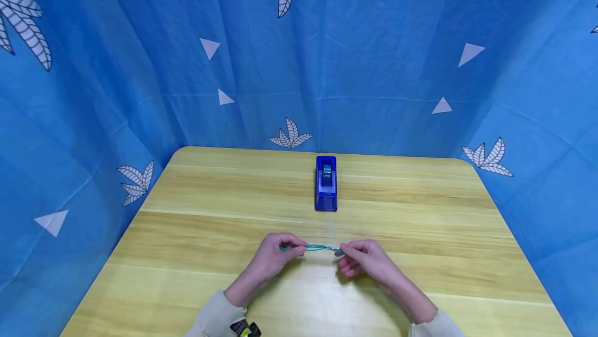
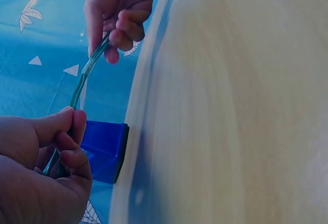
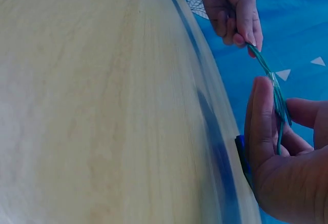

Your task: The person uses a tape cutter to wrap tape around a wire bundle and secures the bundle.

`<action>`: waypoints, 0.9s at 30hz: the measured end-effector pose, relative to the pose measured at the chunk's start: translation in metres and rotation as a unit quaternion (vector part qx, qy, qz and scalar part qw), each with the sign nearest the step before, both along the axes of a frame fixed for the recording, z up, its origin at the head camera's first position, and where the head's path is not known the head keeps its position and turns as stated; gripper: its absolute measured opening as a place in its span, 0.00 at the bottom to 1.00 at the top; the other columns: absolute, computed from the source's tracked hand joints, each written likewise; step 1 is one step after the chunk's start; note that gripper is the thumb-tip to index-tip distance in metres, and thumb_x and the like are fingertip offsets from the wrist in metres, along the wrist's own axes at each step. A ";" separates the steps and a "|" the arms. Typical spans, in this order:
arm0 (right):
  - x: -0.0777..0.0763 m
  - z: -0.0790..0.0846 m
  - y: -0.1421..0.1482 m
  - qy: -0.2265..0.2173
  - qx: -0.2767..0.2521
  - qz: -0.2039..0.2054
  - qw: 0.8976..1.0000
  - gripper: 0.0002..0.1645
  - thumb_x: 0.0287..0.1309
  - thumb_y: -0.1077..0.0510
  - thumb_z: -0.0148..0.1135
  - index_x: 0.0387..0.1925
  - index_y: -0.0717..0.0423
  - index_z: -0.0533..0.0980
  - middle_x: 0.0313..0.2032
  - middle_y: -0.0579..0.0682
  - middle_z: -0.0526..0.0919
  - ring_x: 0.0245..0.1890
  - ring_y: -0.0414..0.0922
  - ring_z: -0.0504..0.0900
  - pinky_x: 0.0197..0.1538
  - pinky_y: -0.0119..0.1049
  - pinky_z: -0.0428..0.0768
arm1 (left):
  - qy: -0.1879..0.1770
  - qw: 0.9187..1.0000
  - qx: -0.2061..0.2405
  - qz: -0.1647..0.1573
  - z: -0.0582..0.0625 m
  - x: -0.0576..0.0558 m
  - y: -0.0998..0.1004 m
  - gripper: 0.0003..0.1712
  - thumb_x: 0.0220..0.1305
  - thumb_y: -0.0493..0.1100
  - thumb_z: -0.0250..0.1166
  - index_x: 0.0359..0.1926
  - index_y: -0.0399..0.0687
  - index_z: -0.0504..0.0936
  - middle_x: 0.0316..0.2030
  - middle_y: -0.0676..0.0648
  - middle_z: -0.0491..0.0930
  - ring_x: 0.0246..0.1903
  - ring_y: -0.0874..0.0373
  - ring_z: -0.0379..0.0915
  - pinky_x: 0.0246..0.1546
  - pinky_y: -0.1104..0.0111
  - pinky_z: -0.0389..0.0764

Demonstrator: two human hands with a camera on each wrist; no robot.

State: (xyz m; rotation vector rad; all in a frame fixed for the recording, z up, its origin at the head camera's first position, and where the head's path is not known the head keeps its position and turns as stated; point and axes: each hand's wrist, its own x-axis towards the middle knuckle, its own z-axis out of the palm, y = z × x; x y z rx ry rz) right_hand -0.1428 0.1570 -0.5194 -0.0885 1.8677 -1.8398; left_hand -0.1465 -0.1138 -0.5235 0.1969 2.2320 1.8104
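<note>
A thin green wire (image 1: 317, 247), with its strands lying side by side, stretches between both hands above the table. My left hand (image 1: 274, 254) pinches it between thumb and fingers at one end. At the other end, my right hand (image 1: 366, 260) pinches it with thumb and forefinger, the other fingers curled below. Clear tape (image 2: 88, 66) lies around the wire close to the right fingertips. From there a see-through strip (image 1: 329, 228) runs back to a blue tape dispenser (image 1: 326, 199), which stands beyond the hands. How far the tape wraps around is too small to tell.
The wood-grain table (image 1: 210, 197) has rounded far corners. A blue curtain (image 1: 374, 67) with white leaves and triangles hangs behind it and along both sides. A dark band with a yellow part (image 1: 245, 328) sits at the left sleeve.
</note>
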 end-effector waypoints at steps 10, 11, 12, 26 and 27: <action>-0.003 -0.002 0.003 0.004 -0.007 0.006 1.000 0.21 0.71 0.59 0.63 0.48 0.79 0.78 0.30 0.50 0.87 0.28 0.38 0.84 0.38 0.32 0.87 | 0.008 1.000 -0.014 0.008 0.003 0.001 0.000 0.07 0.64 0.38 0.73 0.42 0.43 0.91 0.40 0.44 0.89 0.35 0.59 0.77 0.33 0.75 0.76; -0.003 -0.002 0.003 0.007 -0.008 0.005 1.000 0.20 0.71 0.60 0.63 0.48 0.79 0.78 0.30 0.51 0.87 0.28 0.38 0.84 0.38 0.32 0.87 | 0.006 1.000 -0.013 0.008 0.003 0.002 0.000 0.07 0.64 0.39 0.73 0.42 0.43 0.91 0.40 0.44 0.89 0.35 0.59 0.77 0.32 0.75 0.76; -0.003 -0.001 0.003 0.008 -0.007 0.004 1.000 0.19 0.70 0.61 0.63 0.47 0.79 0.78 0.30 0.51 0.87 0.28 0.38 0.84 0.38 0.31 0.87 | 0.002 1.000 -0.011 0.008 0.004 0.002 0.000 0.07 0.64 0.39 0.73 0.42 0.43 0.90 0.40 0.44 0.89 0.35 0.58 0.78 0.32 0.75 0.76; -0.013 0.006 0.001 0.049 0.047 -0.011 0.998 0.14 0.66 0.65 0.67 0.46 0.74 0.82 0.33 0.57 0.89 0.29 0.41 0.86 0.39 0.33 0.88 | -0.044 0.999 -0.019 0.002 -0.003 -0.002 0.001 0.12 0.75 0.43 0.63 0.43 0.37 0.86 0.33 0.40 0.86 0.29 0.58 0.75 0.31 0.72 0.77; -0.014 0.006 0.001 0.050 0.049 -0.012 0.997 0.13 0.65 0.65 0.67 0.46 0.73 0.83 0.33 0.58 0.89 0.29 0.41 0.86 0.39 0.33 0.88 | -0.041 0.999 -0.023 0.003 -0.003 -0.003 0.001 0.12 0.74 0.43 0.63 0.43 0.38 0.86 0.33 0.41 0.86 0.30 0.58 0.75 0.31 0.72 0.77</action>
